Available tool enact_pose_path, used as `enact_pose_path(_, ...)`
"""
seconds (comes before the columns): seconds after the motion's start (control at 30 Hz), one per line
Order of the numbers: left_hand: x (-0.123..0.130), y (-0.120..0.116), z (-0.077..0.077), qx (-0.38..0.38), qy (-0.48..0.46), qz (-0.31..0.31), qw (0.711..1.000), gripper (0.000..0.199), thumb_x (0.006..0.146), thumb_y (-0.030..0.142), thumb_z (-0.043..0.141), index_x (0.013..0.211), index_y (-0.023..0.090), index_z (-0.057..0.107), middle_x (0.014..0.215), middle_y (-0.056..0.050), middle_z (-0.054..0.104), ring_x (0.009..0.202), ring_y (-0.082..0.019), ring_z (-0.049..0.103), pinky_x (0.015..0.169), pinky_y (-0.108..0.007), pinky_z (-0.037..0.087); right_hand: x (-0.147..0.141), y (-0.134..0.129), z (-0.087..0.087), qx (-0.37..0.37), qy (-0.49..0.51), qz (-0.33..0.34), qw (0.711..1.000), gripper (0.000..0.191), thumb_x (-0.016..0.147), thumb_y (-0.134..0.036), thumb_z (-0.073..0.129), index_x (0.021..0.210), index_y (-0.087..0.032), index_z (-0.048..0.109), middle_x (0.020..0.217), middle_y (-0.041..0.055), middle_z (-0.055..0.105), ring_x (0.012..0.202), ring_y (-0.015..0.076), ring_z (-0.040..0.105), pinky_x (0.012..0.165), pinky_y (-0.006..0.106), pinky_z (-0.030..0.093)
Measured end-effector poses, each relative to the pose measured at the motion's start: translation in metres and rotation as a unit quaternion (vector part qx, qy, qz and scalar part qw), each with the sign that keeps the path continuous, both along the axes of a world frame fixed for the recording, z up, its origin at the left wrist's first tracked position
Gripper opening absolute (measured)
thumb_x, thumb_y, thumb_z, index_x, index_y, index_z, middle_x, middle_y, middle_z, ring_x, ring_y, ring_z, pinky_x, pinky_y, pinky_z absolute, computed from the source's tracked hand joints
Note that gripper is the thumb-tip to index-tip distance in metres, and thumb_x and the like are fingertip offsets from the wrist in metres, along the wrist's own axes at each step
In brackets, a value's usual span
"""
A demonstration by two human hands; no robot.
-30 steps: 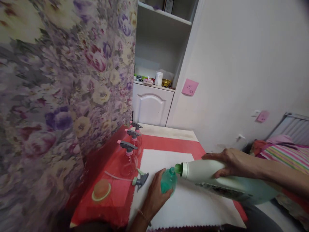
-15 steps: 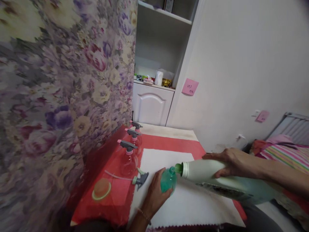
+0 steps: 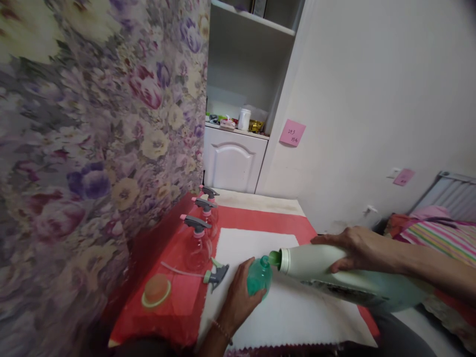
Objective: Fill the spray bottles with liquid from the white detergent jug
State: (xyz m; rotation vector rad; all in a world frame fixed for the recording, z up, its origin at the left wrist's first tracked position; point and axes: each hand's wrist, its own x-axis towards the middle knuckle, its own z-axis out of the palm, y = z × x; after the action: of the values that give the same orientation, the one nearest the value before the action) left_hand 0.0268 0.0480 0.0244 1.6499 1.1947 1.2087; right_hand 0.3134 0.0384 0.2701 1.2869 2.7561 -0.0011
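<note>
My left hand (image 3: 238,302) is wrapped round a small green spray bottle (image 3: 260,277) with no spray head on it, over the white sheet. My right hand (image 3: 359,250) grips a large pale green detergent bottle (image 3: 316,263), tipped nearly level. Its green spout (image 3: 274,258) meets the small bottle's neck; I cannot make out a stream of liquid. Left of my left hand lies a grey and green spray head (image 3: 216,275) with its tube. Beside the tube sits a round orange cap with a pale green rim (image 3: 156,291).
Several clear spray bottles with grey and pink heads (image 3: 198,248) stand in a row along the left of the red table cover (image 3: 178,292). Under my hands is a white sheet (image 3: 293,317). Floral wallpaper (image 3: 148,124) borders the left; a white cabinet (image 3: 236,161) stands behind.
Both hands and both bottles hold almost the same position. The view has shifted very slightly.
</note>
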Motion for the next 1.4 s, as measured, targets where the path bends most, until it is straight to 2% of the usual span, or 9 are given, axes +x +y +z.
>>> enact_pose_path(0.73,0.0,0.0032,-0.0095,0.015,-0.011,0.002,1.0,0.074,0.065,0.016,0.067,0.136,0.022,0.047,0.14,-0.008,0.052,0.133,-0.027,0.045,0.115,-0.04,0.032,-0.0022,0.0004,0.0029,0.01,-0.01,0.008,1.0,0.064,0.087,-0.066,0.051,0.135,-0.025,0.054,0.061,0.0017,0.066,0.051,0.0164,0.059,0.05,0.024,0.032)
enact_pose_path(1.17,0.0,0.0008,-0.0035,0.016,-0.021,0.003,1.0,0.072,0.064,0.014,0.068,0.133,0.025,0.05,0.137,-0.006,0.056,0.131,-0.028,0.047,0.114,-0.042,0.033,-0.0023,-0.0004,0.0035,0.001,-0.004,0.007,1.0,0.063,0.086,-0.064,0.053,0.135,-0.024,0.054,0.064,0.003,0.069,0.052,0.0161,0.06,0.05,0.023,0.032)
enact_pose_path(1.4,0.0002,0.0008,-0.0029,0.011,-0.002,0.0,1.0,0.072,0.066,0.014,0.066,0.135,0.021,0.047,0.138,-0.009,0.054,0.131,-0.028,0.046,0.114,-0.044,0.033,-0.0045,-0.0015,0.0046,-0.006,-0.003,0.0,1.0,0.063,0.086,-0.064,0.055,0.135,-0.025,0.054,0.07,0.0049,0.072,0.055,0.0177,0.063,0.051,0.024,0.034)
